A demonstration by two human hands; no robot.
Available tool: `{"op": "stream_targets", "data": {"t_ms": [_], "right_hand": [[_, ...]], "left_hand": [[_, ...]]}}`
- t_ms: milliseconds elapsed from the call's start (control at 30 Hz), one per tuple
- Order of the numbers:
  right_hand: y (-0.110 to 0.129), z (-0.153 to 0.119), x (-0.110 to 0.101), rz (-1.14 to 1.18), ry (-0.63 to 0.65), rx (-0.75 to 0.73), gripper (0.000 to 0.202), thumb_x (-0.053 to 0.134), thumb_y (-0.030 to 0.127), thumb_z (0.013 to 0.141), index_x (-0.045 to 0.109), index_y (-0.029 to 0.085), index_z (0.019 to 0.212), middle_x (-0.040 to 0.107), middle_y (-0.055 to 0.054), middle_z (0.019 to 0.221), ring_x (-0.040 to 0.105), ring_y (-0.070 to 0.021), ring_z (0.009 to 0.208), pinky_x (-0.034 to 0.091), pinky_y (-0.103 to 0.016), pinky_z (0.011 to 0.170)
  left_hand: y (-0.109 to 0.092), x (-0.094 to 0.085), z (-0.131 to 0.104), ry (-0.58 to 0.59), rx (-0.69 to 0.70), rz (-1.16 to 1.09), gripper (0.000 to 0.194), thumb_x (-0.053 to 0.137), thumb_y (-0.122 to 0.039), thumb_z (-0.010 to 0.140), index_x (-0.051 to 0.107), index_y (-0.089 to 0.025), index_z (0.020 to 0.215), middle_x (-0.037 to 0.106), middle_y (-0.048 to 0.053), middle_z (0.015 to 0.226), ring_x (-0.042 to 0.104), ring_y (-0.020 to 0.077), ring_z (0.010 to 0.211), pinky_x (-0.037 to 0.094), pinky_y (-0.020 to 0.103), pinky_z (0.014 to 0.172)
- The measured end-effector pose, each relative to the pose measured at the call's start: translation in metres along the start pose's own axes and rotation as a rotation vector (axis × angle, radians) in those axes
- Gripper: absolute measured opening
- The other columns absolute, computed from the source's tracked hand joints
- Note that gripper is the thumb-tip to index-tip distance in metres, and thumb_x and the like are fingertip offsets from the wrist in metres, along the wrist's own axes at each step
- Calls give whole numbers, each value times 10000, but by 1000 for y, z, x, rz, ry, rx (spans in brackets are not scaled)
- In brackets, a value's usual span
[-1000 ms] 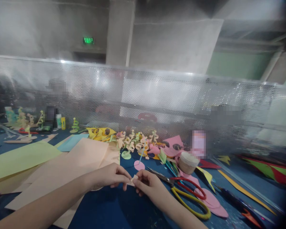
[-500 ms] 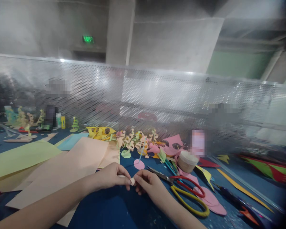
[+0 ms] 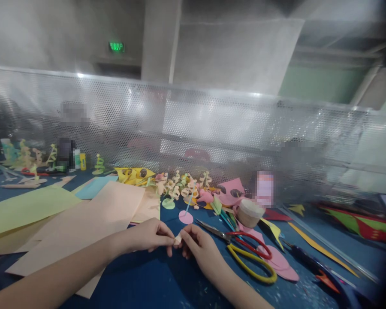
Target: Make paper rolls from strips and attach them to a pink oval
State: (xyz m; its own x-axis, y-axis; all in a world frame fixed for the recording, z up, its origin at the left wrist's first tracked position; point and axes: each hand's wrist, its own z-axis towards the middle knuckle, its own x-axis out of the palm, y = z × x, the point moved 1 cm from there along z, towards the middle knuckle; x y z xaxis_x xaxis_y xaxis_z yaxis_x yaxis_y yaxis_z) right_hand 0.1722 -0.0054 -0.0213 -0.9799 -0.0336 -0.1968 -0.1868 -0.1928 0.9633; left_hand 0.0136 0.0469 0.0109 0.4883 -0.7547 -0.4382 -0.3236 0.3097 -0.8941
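A small pale peach piece of paper (image 3: pixel 178 238) is pinched between the fingertips of both hands over the blue table. My left hand (image 3: pixel 151 234) is closed on its left side, thumb and forefinger together. On the other side my right hand (image 3: pixel 199 244) is closed on the same piece. The fingers hide part of it. Just beyond them stands a pink paper disc (image 3: pixel 185 217) with a thin blue stick (image 3: pixel 189 201) leaning up from it. Scissors (image 3: pixel 225 236) with one red and one yellow handle lie open beside my right hand.
Peach sheets (image 3: pixel 99 214) and a light green sheet (image 3: pixel 28 206) lie at left. Curled paper pieces (image 3: pixel 172 189) crowd the back. To the right are a white-lidded tub (image 3: pixel 250 213), pink paper ovals (image 3: pixel 279 262) and a dark blue tool (image 3: pixel 315 264). A perforated metal screen (image 3: pixel 141 116) stands behind.
The view has shifted slightly, so the table's things sit a little higher and further left. Both hands keep hold of the peach paper, whose angle between the fingertips has changed a little.
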Motion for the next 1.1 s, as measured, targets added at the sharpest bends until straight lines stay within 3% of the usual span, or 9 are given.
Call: {"op": "stream_targets", "data": {"t_ms": [333,433,567,733,900,1100], "right_hand": [[-3,-3,1,-76,-8,-59,310,453,491,794,473,196,703,550,29,593,499,-98,450,414,-208,442],[-2,-3,1,-74,-5,-59,299,452,474,802,473,194,701,554,26,593,493,-95,451,412,-206,443],[1,-4,2,-66,-1,-56,296,446,463,810,480,190,702,561,20,601,487,-90,453,409,-202,445],[1,-4,2,-43,-12,-70,294,440,457,817,482,187,709,561,21,608,481,-86,444,399,-200,435],[1,-4,2,-2,-12,-70,292,424,454,828,477,189,718,559,23,627,478,-82,438,389,-194,423],[3,-3,1,4,-6,-35,340,443,507,796,496,182,711,542,25,614,467,-78,433,380,-189,417]], "left_hand": [[-5,3,-1,-29,-37,-10,380,523,-478,734,686,-141,801,624,1,574,311,50,355,220,172,345],[-1,4,0,-70,10,32,392,528,-493,731,696,-142,780,540,-30,485,340,61,399,235,179,398],[2,3,1,-40,21,-8,367,556,-474,719,702,-146,789,422,-60,444,310,64,423,215,186,421],[-3,3,0,-56,-17,-94,354,573,-470,702,707,-154,789,491,-41,555,272,57,453,207,186,425],[-6,4,-1,-63,-42,-107,385,545,-483,720,705,-137,775,357,-75,418,238,54,397,149,201,392],[-2,2,1,-60,-10,-134,318,589,-431,704,697,-139,770,404,-67,483,231,49,419,155,195,400]]}}
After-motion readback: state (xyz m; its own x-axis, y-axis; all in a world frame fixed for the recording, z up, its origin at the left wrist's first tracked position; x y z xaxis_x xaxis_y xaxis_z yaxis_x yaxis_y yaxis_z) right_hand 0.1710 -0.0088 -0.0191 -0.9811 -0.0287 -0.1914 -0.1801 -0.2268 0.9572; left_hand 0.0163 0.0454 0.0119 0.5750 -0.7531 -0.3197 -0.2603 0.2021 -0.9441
